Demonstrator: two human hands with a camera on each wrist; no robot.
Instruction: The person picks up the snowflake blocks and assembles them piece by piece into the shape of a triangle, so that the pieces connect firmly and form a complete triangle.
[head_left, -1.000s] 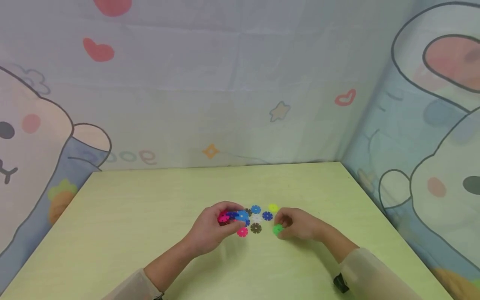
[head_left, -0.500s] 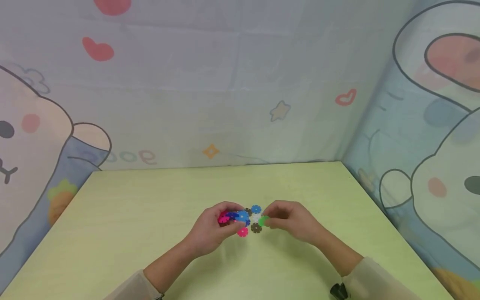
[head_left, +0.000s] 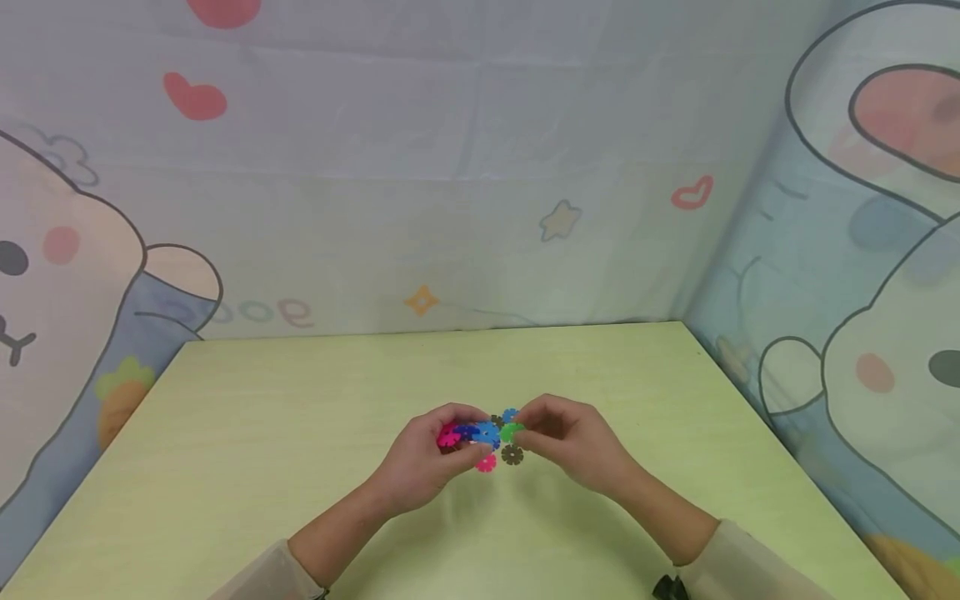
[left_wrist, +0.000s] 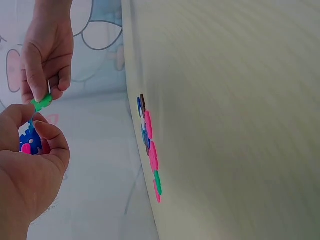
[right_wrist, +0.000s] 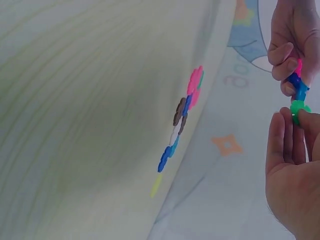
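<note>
My left hand [head_left: 420, 458] holds a small cluster of notched plastic snowflake discs between thumb and fingers. In it I see a pink disc [head_left: 448, 435], a dark blue disc [head_left: 467, 432] and a light blue disc [head_left: 487, 432]. My right hand [head_left: 581, 437] pinches a green snowflake disc [head_left: 511, 432] by thumb and fingertips. The green disc is at the light blue disc's right edge, above the tabletop. Both wrist views show the green disc [right_wrist: 299, 108] close against the blue end; whether their slots interlock I cannot tell. Fingers partly hide the cluster.
Loose snowflake discs lie on the pale table [head_left: 300, 408] beneath the hands, among them a brown disc [head_left: 512, 455], a pink disc [head_left: 486, 462] and a light blue disc [head_left: 509, 414]. A yellow disc [right_wrist: 156, 185] shows in the right wrist view. A printed curtain [head_left: 360, 208] stands behind.
My right hand has carried the green disc up and left from the right side of the loose discs to the held cluster. My left hand has stayed nearly still.
</note>
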